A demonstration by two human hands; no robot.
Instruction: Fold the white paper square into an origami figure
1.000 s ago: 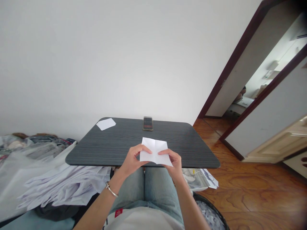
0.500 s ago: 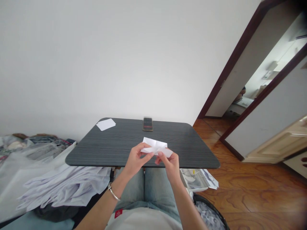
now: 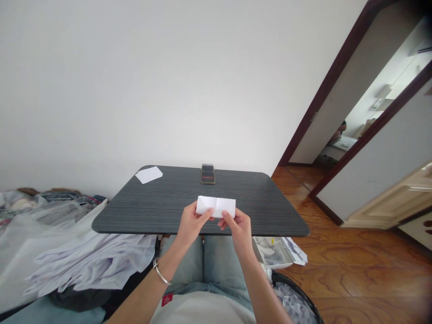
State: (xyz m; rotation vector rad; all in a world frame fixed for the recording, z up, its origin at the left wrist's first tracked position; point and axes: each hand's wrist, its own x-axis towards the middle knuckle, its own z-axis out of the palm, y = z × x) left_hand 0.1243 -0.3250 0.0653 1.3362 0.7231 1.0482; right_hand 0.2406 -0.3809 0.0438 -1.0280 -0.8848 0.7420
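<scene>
One pale wall [image 3: 151, 90] fills most of the frame, and below it a dark-grained worktop [image 3: 178, 193] spans the middle, its near edge over the wearer's lap, which lets the hands work close to the body. White fabric [image 3: 91, 258] is heaped at lower left, off the worktop, and at lower right sit a dark-rimmed bin [image 3: 309, 294] of pale scraps and a shallow tray [image 3: 282, 266], apparently kept to the side. Just below the frame's centre, the left hand [image 3: 193, 221] and right hand [image 3: 240, 223] come together, each grip narrowed to a pinch on the same folded white paper [image 3: 216, 204]. A few loose white sheets [image 3: 149, 174] rest at the worktop's far left corner, seemingly there to stay out of the hands' way. The folded paper is held over the worktop's near half, bridging the gap between the grips, its upper edge free and both thumbs on its lower part; pinching from two sides probably keeps the layers from springing apart. Smallest, a dark flat rectangle [image 3: 208, 174] sits by the far edge, above the paper in the frame, its nature unclear.
</scene>
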